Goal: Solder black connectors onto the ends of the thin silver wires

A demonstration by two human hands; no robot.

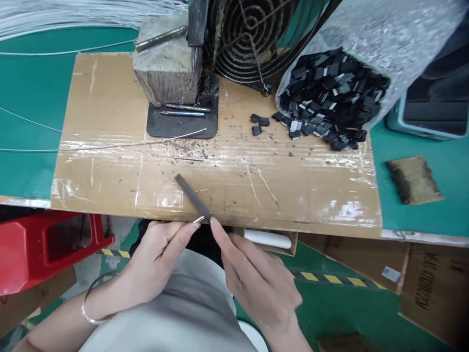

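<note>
The table (25, 88) is covered along its front by cardboard (311, 186), on which dark crumbs (190, 148) are scattered. At the back, the far surface is partly hidden by a block (164, 85) with a metal rod (161, 39) laid on top, and by a fan (252, 24). Two slim tips (183, 114) are carried on a black plate (176, 129), and its front edge is crossed by a wire (146, 144). To the right, black parts (330, 93) are spilled from a clear bag (410, 29); a scorched pad (415, 181) is set farther right. Both hands are held low at the cardboard's front edge, close together. A pin (199, 219) is pinched between thumb and forefinger of the left hand (154, 256), fingers curled. A bar (192, 195) is gripped near its lower end by the right hand (256, 278), the forefinger stretched along it. The bar, flat and dark grey, is slanted up and leftward over the cardboard; the pin, short and shiny, is seen against its lower part.
</note>
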